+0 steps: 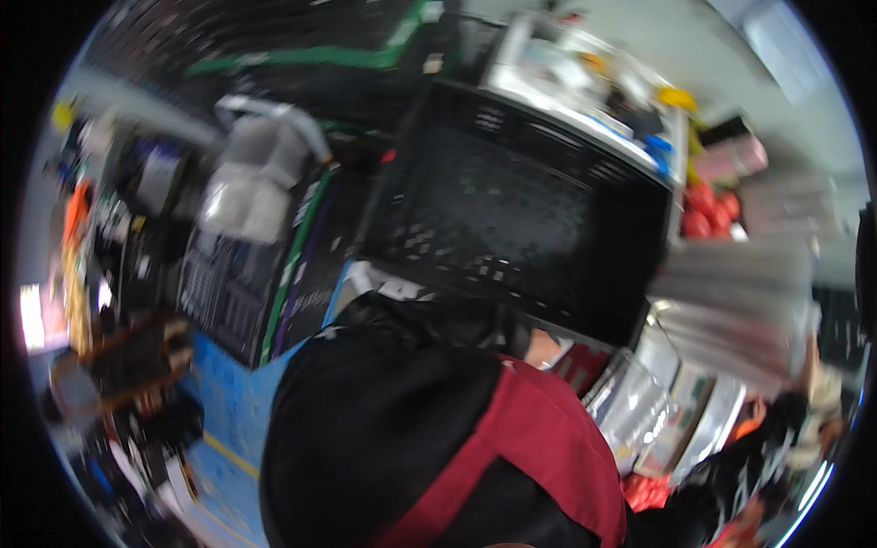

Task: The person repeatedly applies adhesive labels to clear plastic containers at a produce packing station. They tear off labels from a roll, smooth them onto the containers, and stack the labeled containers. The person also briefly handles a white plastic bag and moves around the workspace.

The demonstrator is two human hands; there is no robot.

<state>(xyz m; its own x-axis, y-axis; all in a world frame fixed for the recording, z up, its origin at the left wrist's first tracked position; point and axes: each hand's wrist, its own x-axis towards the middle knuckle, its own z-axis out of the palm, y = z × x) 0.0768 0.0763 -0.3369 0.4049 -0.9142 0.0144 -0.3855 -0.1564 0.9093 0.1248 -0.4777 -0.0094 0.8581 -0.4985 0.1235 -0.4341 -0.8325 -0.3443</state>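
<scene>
A large black open crate or case (507, 212) with a dark, slotted interior lies tilted before me; its exact kind is blurred. A black sleeve (438, 322) runs along its near edge from the left. At the sleeve's end shows a bare hand (542, 349), seemingly my left hand, beside the near right edge. Its fingers are mostly hidden, and a small white thing is next to it; whether it is held cannot be told. Just right of that hand is a dark red surface with pale marks (581, 366). My right hand is out of view.
Left stands a black crate (233, 294) with clear plastic-wrapped packs (250, 198) on top. A white tray (582, 116) of mixed items lies beyond. Clear bags (634, 404) and stacked translucent sheets (733, 308) are at right. Other people are near both lower sides, above blue flooring (236, 411).
</scene>
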